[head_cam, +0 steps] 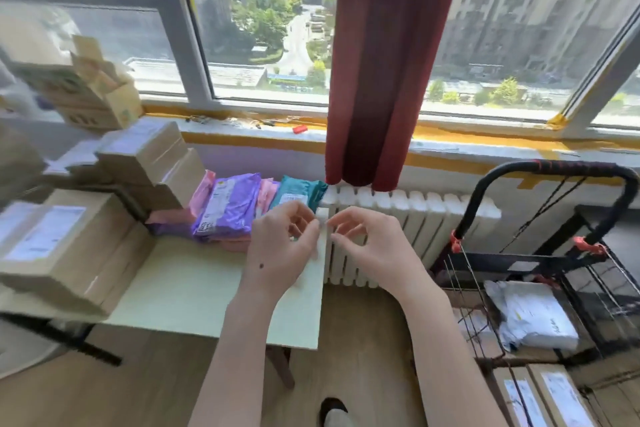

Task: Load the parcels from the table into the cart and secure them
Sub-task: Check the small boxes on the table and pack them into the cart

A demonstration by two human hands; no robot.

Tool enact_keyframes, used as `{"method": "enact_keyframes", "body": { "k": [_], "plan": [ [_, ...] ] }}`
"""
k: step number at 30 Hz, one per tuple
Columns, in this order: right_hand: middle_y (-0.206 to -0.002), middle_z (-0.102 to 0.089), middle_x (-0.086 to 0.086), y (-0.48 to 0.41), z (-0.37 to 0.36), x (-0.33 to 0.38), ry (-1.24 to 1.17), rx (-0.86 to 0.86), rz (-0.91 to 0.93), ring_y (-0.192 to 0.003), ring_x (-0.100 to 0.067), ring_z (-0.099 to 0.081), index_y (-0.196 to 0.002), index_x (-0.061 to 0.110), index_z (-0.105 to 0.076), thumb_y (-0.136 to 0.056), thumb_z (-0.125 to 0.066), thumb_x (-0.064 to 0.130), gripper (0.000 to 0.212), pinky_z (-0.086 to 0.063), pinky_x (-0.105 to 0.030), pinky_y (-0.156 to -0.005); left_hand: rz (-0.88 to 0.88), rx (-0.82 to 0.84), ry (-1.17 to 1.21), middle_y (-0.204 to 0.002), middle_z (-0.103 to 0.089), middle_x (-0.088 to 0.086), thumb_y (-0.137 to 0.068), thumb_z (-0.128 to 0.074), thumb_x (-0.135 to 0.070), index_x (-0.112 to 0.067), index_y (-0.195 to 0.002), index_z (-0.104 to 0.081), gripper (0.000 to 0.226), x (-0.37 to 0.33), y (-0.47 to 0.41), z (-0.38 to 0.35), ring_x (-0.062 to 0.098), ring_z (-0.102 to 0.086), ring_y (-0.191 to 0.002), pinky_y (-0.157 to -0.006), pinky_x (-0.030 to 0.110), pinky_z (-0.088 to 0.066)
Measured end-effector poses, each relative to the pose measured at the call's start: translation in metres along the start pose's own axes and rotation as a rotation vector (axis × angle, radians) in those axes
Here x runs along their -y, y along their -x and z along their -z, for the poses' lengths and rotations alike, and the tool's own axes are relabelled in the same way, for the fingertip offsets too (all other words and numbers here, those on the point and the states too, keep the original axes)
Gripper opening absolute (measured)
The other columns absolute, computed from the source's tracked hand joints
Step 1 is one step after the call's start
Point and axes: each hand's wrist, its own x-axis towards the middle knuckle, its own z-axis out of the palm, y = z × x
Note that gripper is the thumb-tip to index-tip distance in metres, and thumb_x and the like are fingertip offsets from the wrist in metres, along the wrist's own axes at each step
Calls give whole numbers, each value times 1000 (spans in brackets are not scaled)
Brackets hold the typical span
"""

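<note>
Hands meet near the right edge of the table (194,291): the left hand (282,246) hangs over that edge with its fingers curled and its thumb tip drawn close to the forefinger. The right hand (367,246) mirrors it just off the edge, with its fingertips almost touching the left's. I cannot tell whether either hand pinches something thin. On the table's left end a large cardboard box (59,246) with a white label lies flat at the front. Behind it a stack of smaller boxes (152,163) rises toward the table's back. Along the back of the table, right of the stack, soft mail bags lean on one another. They are a pink bag (201,192), a purple bag (230,208) with a label and a printed code, and a teal bag (299,192). The teal bag sits at the table's back right corner, just behind the left hand. Past the table's right edge a white radiator (408,218) stands against the wall. A dark red curtain (381,62) hangs down to its top. Well to the right of the table stands the cart (519,258), a black wire frame with a curved black handle (554,166). Thin dark cords (549,204) run down from the handle. Inside the cart lies a white parcel (530,315) in crumpled plastic. Below it, at the lower right, are two labelled brown boxes (540,395). On the floor in front of the table the toe of a shoe (332,407) shows.
</note>
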Motion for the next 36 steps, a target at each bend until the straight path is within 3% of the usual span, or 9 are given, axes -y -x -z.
{"method": "enact_keyframes", "body": {
  "k": [8,14,18,21,24,27,31,36],
  "plan": [
    [-86,-68,7,-73,-72,48,-32,217,199,-77,2,-60,-99,21,-71,-87,-67,18,13,-43,-4,-71,168,-283,-92,-60,-59,-7,-82,-68,-9,-11,-73,-65,10,45,-12,76,-2,-54,-58,-55,8,-40],
    [-78,-64,13,-125,-117,77,-82,324,337,-71,12,-56,-96,20,-72,-85,-67,14,13,-42,-5,-66,261,-424,-169,-63,-60,-6,-85,-65,-12,-12,-74,-63,11,71,-25,116,4,-56,-66,-56,8,-41],
    [-79,-65,10,-144,-151,86,-133,436,411,-76,5,-59,-95,17,-72,-86,-68,11,12,-42,-5,-65,365,-487,-213,-66,-61,-4,-86,-64,-14,-14,-75,-63,11,92,-22,130,5,-56,-69,-56,8,-42],
    [-82,-67,5,-146,-179,96,-156,497,420,-76,-3,-60,-95,18,-73,-85,-68,12,13,-45,-9,-66,454,-518,-238,-69,-64,-1,-87,-64,-15,-14,-76,-63,11,109,-10,144,6,-56,-69,-57,13,-43],
    [-82,-65,8,-146,-208,106,-179,568,436,-73,0,-60,-96,21,-72,-86,-67,14,14,-44,-10,-66,520,-555,-245,-70,-64,1,-87,-63,-14,-13,-76,-63,12,124,0,162,8,-55,-69,-59,16,-43],
    [-82,-61,16,-149,-237,115,-176,610,419,-73,3,-61,-99,21,-70,-86,-66,14,15,-39,-5,-64,575,-602,-252,-70,-64,1,-86,-62,-13,-13,-75,-63,12,140,9,182,9,-55,-66,-57,12,-41],
    [-89,-63,11,-149,-273,130,-156,651,402,-80,1,-62,-103,23,-69,-87,-66,18,17,-41,-4,-67,624,-619,-244,-72,-65,1,-87,-62,-13,-13,-75,-64,12,171,20,212,10,-56,-67,-59,11,-42],
    [-99,-63,10,-150,-326,156,-142,634,288,-82,3,-60,-106,30,-64,-88,-64,23,19,-44,-11,-72,641,-569,-251,-75,-66,0,-86,-63,-12,-11,-76,-64,10,220,28,263,6,-55,-64,-58,8,-41]
  ]
}}
